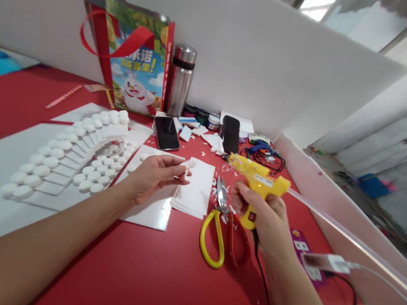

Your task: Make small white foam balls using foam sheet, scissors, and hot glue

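Head view: your right hand grips the glue gun beside the scissors; your left hand pinches a small white piece above the white sheets. Bringing a heated gun too close could burn that hand; squeezing too hard could drip glue onto the sheets.

Bare forearms run into bare grips.

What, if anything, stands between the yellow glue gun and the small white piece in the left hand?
Nothing visible stands between the glue gun in the right hand and the small white piece that the left hand pinches. The scissors and white sheets lie lower, on the red tabletop.
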The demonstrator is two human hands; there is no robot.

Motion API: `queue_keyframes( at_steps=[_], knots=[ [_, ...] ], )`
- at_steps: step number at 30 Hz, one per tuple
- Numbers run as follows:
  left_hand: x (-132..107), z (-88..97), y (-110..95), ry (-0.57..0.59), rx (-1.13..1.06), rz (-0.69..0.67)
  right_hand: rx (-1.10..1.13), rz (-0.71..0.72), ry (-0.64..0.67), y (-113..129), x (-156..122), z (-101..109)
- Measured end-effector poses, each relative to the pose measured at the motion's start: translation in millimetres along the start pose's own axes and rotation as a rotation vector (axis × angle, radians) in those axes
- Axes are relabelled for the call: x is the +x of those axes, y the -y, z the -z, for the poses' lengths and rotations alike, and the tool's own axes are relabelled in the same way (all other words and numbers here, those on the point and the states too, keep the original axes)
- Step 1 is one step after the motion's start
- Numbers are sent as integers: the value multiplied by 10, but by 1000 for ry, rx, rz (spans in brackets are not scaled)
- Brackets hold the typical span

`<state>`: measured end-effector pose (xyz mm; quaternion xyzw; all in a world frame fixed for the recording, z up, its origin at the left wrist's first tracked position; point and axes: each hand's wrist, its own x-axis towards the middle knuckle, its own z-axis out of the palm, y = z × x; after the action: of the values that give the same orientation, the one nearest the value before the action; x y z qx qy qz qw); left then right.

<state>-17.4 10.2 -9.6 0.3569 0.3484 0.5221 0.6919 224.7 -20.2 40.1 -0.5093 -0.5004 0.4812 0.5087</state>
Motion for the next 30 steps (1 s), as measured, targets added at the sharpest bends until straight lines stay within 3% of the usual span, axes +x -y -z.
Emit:
queue_keyframes(
  at_steps=[2, 6, 14, 30],
  knots=[
    [18, 35, 3, -15, 1, -11, -82, 74, 107, -5, 63, -116],
    [56, 73, 5, -51, 20, -46, -106, 172, 167, -218, 93, -215],
    [68, 20, -24, -95, 80, -81, -118, 62, 249, -406, -1, -247],
    [62, 41, 10, -12, 82, -94, -255, 89, 218, -379, -14, -316]
  ],
)
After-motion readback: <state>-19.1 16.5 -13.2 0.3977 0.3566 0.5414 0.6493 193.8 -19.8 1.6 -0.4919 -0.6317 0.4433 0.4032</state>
